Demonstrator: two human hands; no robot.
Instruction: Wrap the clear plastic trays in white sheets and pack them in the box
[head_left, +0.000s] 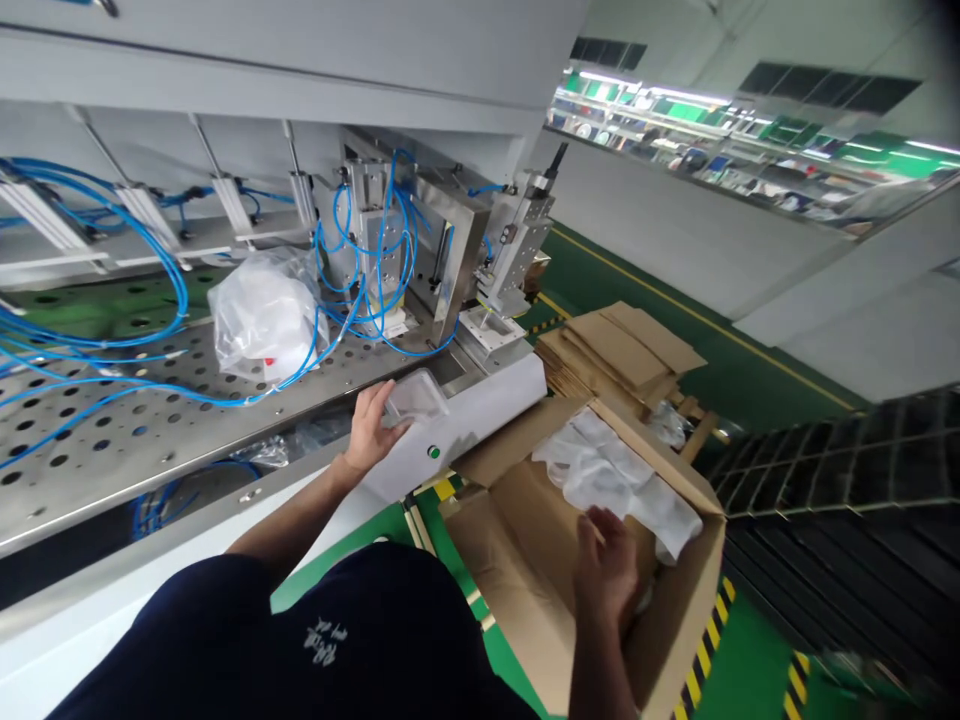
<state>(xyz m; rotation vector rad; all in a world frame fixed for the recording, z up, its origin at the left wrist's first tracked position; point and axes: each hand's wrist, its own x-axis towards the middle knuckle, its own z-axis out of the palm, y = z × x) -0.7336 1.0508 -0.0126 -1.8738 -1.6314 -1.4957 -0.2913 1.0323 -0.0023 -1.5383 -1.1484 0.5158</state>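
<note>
Left hand (371, 428) gripping clear plastic tray (417, 396) at its edge, right hand (606, 565) half-curled above open cardboard box (534, 515), grip undetermined, white wrapping (600, 465) inside.

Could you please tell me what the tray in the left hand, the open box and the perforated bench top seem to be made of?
Tray: probably smooth, clear plastic, since it looks see-through.
Open box: matte brown cardboard, judging by its colour and folded flaps.
Perforated bench top: likely bare metal, perhaps steel, given its grey sheen and round holes; the exact metal is unclear.
</note>
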